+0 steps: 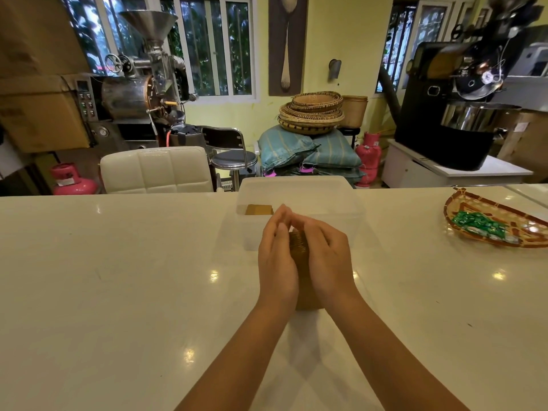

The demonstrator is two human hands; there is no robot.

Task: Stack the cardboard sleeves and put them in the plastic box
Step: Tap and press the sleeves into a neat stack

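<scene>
A stack of brown cardboard sleeves (300,262) stands on edge on the white counter, pressed between my two palms. My left hand (277,259) flanks it on the left and my right hand (326,259) on the right, fingertips meeting above the far end. Most of the stack is hidden by the hands. Just beyond the hands sits the translucent plastic box (332,197), open on top. Inside it, at the left, lie more brown sleeves (258,209).
A woven tray (474,209) with green wrapped sweets rests on the counter at the far right. Behind the counter (118,277) stand a white padded chair (154,170), a metal stool, sacks with baskets, and coffee roasting machines.
</scene>
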